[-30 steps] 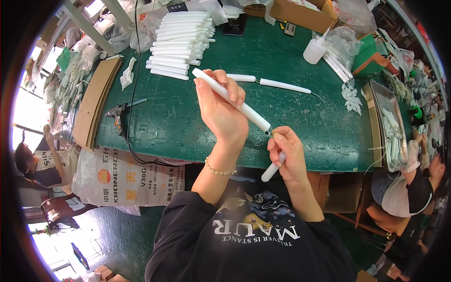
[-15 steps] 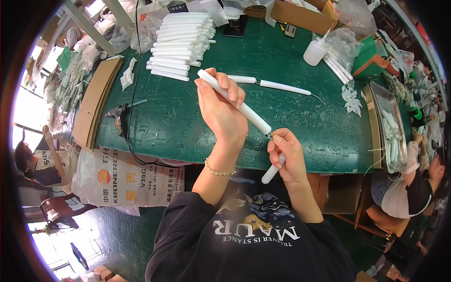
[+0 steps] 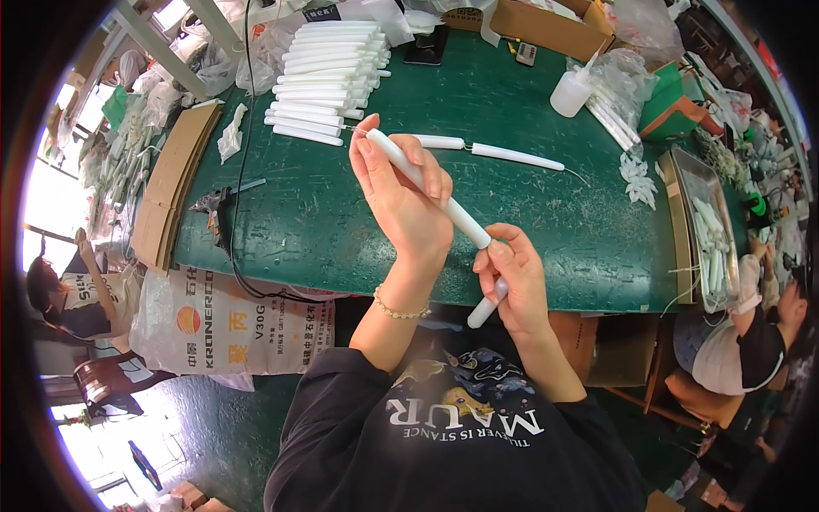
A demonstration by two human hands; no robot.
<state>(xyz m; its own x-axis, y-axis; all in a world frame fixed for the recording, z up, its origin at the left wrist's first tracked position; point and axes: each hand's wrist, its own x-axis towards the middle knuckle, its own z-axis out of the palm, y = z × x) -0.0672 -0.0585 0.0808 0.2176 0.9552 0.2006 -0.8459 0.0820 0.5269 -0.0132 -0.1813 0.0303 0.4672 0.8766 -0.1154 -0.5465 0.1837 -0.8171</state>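
Observation:
My left hand (image 3: 409, 209) is closed around a long white tube (image 3: 465, 222), held on a slant above the table. Thin wire (image 3: 355, 129) sticks out of its upper end, by my left fingertips. At the tube's lower end, the thumb and fingers of my right hand (image 3: 520, 286) pinch the joint with a second white tube (image 3: 488, 310). That second tube passes under my right fingers, and its rounded end points down toward me. Behind my hands, white tubes joined end to end (image 3: 516, 157) lie on the table, with a wire tail at the right.
A pile of white tubes (image 3: 320, 81) lies at the back left of the green table (image 3: 341, 247). A squeeze bottle (image 3: 570, 94) stands back right, beside bagged tubes. Cardboard (image 3: 175, 188) edges the left, a metal tray (image 3: 712, 247) the right. Co-workers sit at both sides.
The wire-filled gap at the long tube's lower end has closed as my right hand moved up against it. Wire now shows at the upper end.

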